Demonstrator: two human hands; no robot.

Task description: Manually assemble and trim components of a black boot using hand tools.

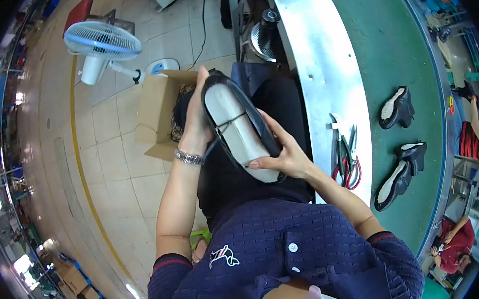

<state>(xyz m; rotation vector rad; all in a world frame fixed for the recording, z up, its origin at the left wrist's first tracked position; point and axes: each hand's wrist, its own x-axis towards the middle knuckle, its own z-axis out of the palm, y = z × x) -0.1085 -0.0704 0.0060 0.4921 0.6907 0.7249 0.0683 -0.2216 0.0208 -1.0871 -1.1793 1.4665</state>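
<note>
Over my lap I hold a black shoe upper (238,132) with its pale, sole-less underside turned up. A thin dark cord or strip crosses that underside near its middle. My left hand (195,119) is closed along the shoe's left side, its fingers mostly hidden behind it. My right hand (286,156) grips the end nearer me, with the thumb on the pale bottom and the fingers round the right side. Beside my right forearm, a metal hand tool (338,141) and red-handled scissors (354,163) lie on the metal bench edge (325,64).
Several black shoe pieces (396,109) with pale bottoms lie on the green conveyor belt (382,37) at right. An open cardboard box (154,105) holding dark material stands left of my knees, near a white fan (102,45). Other people (455,239) sit beyond the belt.
</note>
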